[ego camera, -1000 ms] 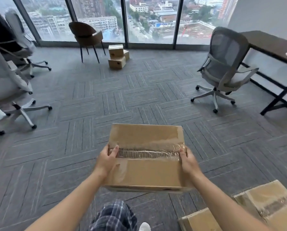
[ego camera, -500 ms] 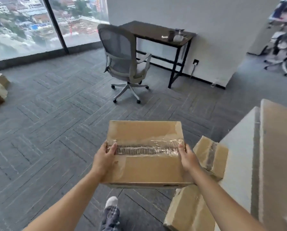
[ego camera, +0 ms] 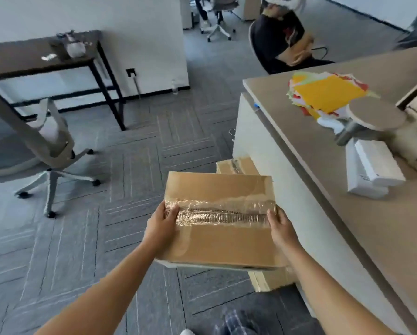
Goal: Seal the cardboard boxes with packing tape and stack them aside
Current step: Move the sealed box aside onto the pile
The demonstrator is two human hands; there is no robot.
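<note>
**Turn to the right brings a pale worktop alongside the carried box**

Since 0.5 s ago the view has swung further right. The window has gone from sight, the office chair and the dark worktop by the wall have slid to the left, and a pale worktop now fills the right side. Between the hands the box keeps the same place and the same grip.

That box is held level in the air above the grey carpet, low in the middle of the view and just left of the pale worktop's white side panel. A wrinkled strip of clear tape runs across its top from side to side. The left hand clasps the left side with its thumb laid over the tape's end. The right hand clasps the right side the same way, and the fingers of both are hidden beneath the box.

2 more boxes show past its edges, on the floor against the side panel: a far cardboard box beyond the far edge and a near cardboard box under the near right corner. How they lie on each other is hidden.

On the pale worktop lie a loose pile of coloured paper, a round stand and white packets. Beyond it a seated person in a black top is turned away.
</note>
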